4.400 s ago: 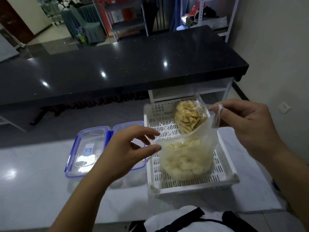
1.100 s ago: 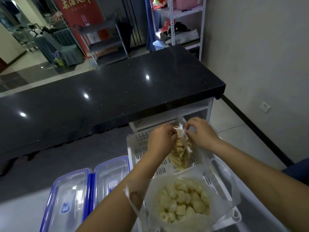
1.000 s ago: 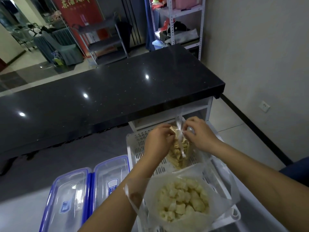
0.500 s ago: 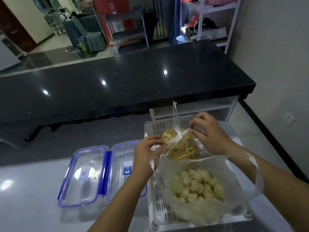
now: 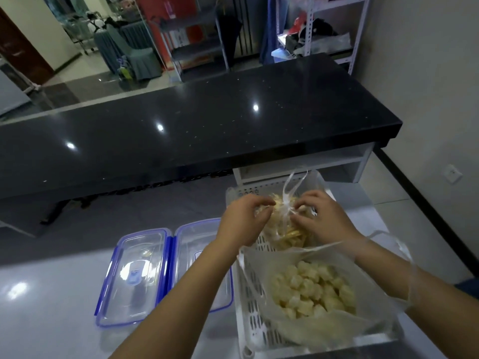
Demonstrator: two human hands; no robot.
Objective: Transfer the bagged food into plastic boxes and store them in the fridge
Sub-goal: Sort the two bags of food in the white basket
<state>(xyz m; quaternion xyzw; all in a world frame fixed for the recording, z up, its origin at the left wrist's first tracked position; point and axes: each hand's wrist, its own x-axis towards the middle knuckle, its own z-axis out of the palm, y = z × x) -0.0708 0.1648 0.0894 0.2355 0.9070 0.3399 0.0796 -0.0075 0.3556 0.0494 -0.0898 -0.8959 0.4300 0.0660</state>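
- The left hand (image 5: 239,221) has its fingers curled and pinches the clear plastic of the far bag (image 5: 287,229) at its left side, near the tied neck.
- The right hand (image 5: 322,218) has its fingers bent too, its fingertips (image 5: 298,209) pinching the same bag's plastic just right of the knot, where thin tails of plastic stick up.
- The far bag holds yellow strip-like food and sits at the far end of the white slotted basket (image 5: 252,320).
- The near bag (image 5: 318,288) lies open-mouthed in the basket's near end, full of pale cube-like pieces; 1 of its handles loops over the right forearm.
- 2 clear plastic boxes with blue rims (image 5: 134,275) lie side by side on the pale counter (image 5: 51,307), just left of the basket; the right one is partly hidden by the left forearm.
- A black countertop (image 5: 207,125) stretches beyond.
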